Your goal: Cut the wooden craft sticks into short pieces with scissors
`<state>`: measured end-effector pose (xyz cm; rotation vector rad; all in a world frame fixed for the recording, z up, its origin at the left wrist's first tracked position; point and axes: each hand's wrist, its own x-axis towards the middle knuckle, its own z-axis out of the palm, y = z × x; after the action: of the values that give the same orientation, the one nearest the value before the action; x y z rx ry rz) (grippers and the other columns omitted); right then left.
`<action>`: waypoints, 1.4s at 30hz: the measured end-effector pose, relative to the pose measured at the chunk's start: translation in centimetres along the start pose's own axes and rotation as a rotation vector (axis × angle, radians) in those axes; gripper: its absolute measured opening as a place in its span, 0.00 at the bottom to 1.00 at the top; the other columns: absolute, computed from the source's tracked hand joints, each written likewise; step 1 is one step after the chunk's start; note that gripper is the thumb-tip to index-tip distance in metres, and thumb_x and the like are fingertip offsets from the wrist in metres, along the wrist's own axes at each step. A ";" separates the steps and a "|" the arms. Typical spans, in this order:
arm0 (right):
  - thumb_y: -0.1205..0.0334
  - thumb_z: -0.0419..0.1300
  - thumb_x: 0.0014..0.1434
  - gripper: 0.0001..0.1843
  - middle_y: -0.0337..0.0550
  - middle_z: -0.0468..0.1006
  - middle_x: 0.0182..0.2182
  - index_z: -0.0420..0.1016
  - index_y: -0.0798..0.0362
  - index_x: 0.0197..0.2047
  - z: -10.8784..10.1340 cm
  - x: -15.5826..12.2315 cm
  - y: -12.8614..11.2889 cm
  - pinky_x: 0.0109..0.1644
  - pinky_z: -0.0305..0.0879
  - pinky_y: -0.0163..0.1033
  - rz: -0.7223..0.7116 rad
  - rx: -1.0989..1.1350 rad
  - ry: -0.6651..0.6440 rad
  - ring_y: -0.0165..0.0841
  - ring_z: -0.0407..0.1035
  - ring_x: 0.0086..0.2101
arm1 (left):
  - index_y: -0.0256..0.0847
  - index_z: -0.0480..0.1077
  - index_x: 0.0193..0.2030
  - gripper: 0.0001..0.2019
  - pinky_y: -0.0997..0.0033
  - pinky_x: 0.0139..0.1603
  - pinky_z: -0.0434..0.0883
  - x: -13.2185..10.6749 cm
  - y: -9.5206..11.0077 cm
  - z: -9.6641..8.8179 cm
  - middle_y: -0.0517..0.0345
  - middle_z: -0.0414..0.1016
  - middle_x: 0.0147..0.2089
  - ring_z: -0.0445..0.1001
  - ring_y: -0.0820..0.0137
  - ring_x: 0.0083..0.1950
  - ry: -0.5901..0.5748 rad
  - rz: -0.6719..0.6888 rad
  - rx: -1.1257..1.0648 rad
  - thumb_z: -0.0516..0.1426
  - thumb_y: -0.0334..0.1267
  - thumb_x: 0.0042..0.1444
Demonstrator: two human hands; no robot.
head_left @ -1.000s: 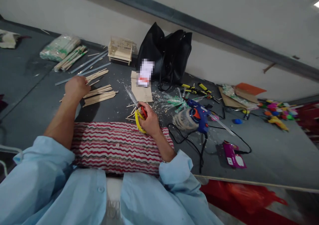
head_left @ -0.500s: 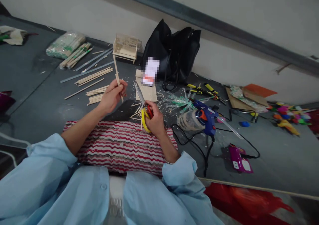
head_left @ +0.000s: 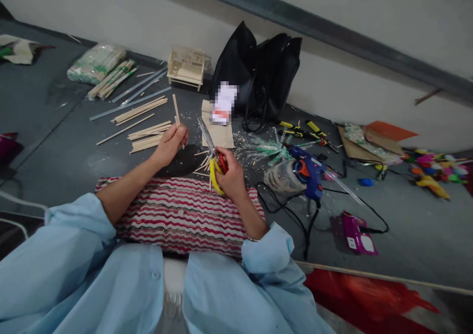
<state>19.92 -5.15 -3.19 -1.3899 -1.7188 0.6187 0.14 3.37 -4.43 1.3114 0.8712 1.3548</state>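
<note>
Left: spare wooden sticks (head_left: 148, 142) lie on the counter (head_left: 40, 112), just left of the left hand (head_left: 171, 143). That hand's grip is narrow, thumb and fingers pinching a wooden stick (head_left: 176, 108) above the counter. A second piece seems to lie against it; cannot confirm. Right: short stick pieces (head_left: 201, 173) lie near the scissors (head_left: 209, 142), whose red and yellow handles fill the right hand (head_left: 232, 176), its grip wrapped round them. Blades look nearly together; exact gap not resolved.

Handling, judged: a clean cut would call for pinching the stick close to the cut point, fingertips clear of the blade path, stick seated deep near the pivot, and one firm squeeze. Light wood may split or fling its offcut, so aim the free end down at the counter.

Orientation: stick's long axis is steep in view, free upper end away from the wearer, leaning slightly left; lower end by the fingers. Scissor tips point away and left, handles toward the wearer. The two axes run near parallel; blades would need turning crosswise.
</note>
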 end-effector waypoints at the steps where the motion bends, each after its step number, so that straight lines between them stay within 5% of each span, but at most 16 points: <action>1: 0.66 0.60 0.52 0.28 0.42 0.78 0.48 0.70 0.48 0.57 0.0 0.0 0.0 0.53 0.70 0.42 0.000 -0.001 -0.002 0.36 0.73 0.44 | 0.43 0.59 0.27 0.25 0.71 0.31 0.66 0.0 0.0 0.0 0.65 0.56 0.24 0.58 0.75 0.26 0.009 0.022 0.013 0.55 0.63 0.56; 10: 0.66 0.60 0.51 0.28 0.41 0.78 0.44 0.70 0.49 0.57 -0.1 0.0 -0.2 0.47 0.70 0.40 0.013 -0.025 -0.015 0.33 0.70 0.36 | 0.42 0.62 0.29 0.22 0.73 0.28 0.64 0.1 0.3 0.1 0.64 0.60 0.24 0.62 0.76 0.25 -0.019 0.107 0.132 0.52 0.60 0.61; 28: 0.64 0.59 0.55 0.24 0.45 0.78 0.49 0.69 0.52 0.56 0.0 0.1 0.1 0.54 0.68 0.40 -0.081 -0.020 0.049 0.34 0.73 0.45 | 0.41 0.61 0.28 0.25 0.74 0.26 0.63 0.2 -0.2 0.2 0.66 0.58 0.23 0.59 0.77 0.24 -0.047 0.107 0.110 0.53 0.62 0.59; 33: 0.65 0.59 0.54 0.23 0.42 0.78 0.43 0.69 0.51 0.55 0.0 0.1 -0.1 0.48 0.69 0.37 -0.057 -0.032 0.063 0.32 0.71 0.39 | 0.40 0.60 0.28 0.24 0.77 0.24 0.62 0.5 0.5 0.5 0.68 0.56 0.21 0.56 0.80 0.21 -0.014 0.012 -0.090 0.58 0.61 0.56; 38: 0.67 0.58 0.52 0.24 0.39 0.75 0.36 0.68 0.51 0.54 -0.4 0.0 -0.2 0.42 0.67 0.34 -0.027 -0.020 0.110 0.30 0.69 0.35 | 0.41 0.56 0.28 0.20 0.80 0.22 0.59 1.2 3.1 0.2 0.70 0.46 0.20 0.52 0.80 0.20 0.072 -0.165 -0.438 0.55 0.53 0.63; 42: 0.67 0.58 0.52 0.24 0.38 0.74 0.35 0.67 0.51 0.54 -0.5 0.0 -0.3 0.42 0.67 0.34 -0.012 -0.008 0.118 0.30 0.69 0.35 | 0.42 0.55 0.28 0.20 0.80 0.22 0.60 1.3 4.3 0.0 0.70 0.45 0.21 0.51 0.80 0.20 0.085 -0.214 -0.461 0.52 0.52 0.65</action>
<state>20.16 -5.25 -2.68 -1.3927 -1.6365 0.5127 -0.53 3.66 0.02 0.7892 0.6793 1.3471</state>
